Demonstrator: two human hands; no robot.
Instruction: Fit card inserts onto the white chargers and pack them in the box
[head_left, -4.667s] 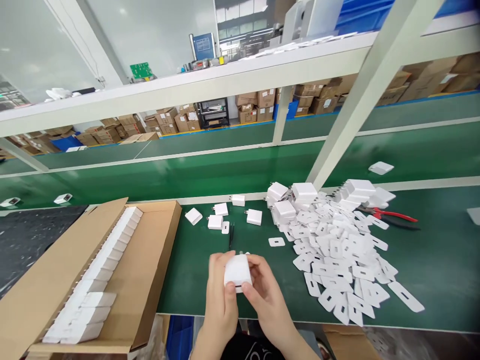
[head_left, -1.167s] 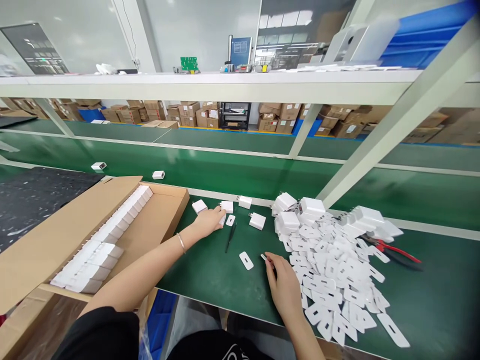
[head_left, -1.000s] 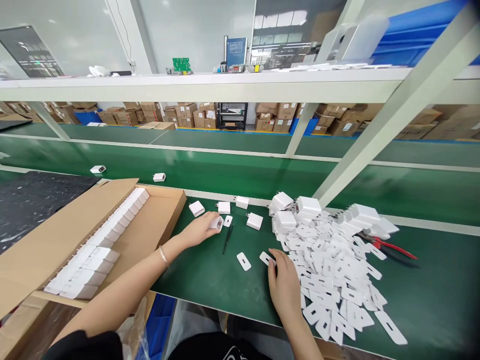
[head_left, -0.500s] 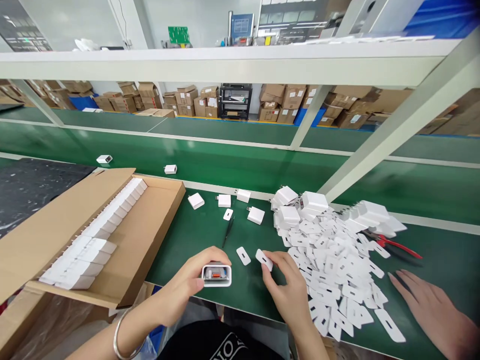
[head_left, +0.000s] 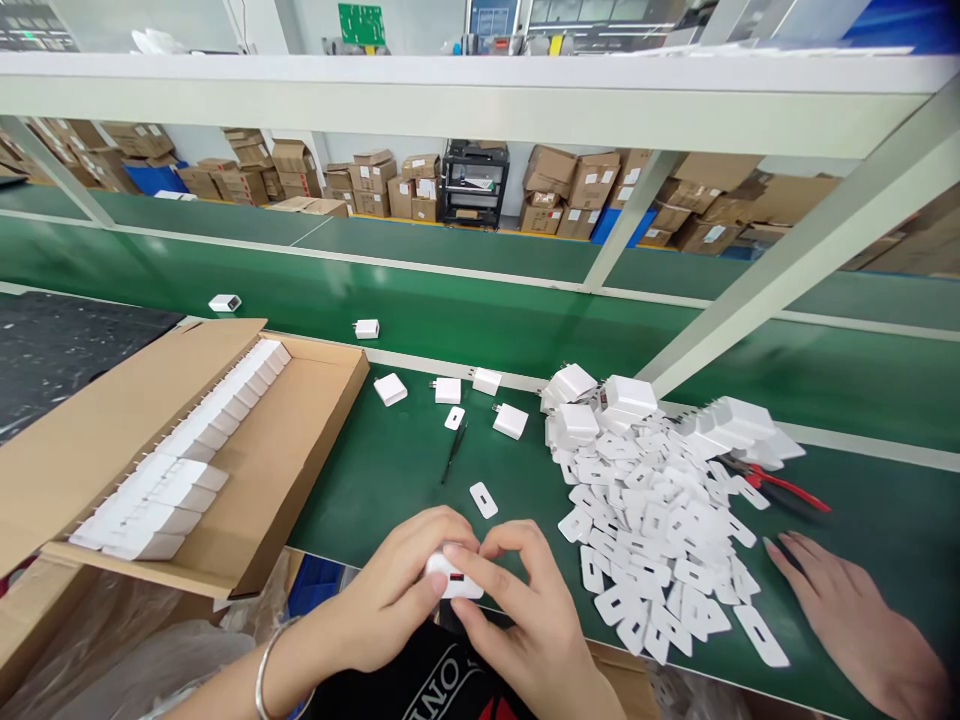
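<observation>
My left hand is wrapped around a white charger housing close to the bench's front edge. A white end cap with a dark slot sits over the housing's open end. My right hand presses on that cap with the fingertips and thumb; whether it is fully seated I cannot tell. Just beyond my hands, a loose end cap lies flat on the green bench. Dark tweezers and another small cap lie farther back.
At right is a heap of white caps with several chargers behind it. Red-handled pliers and another person's hand are beside it. A cardboard tray with rows of chargers stands left. A green conveyor belt runs behind.
My right hand has brought the end cap left onto the housing's open end. My left hand has turned the housing slightly and moved a little closer to me.
</observation>
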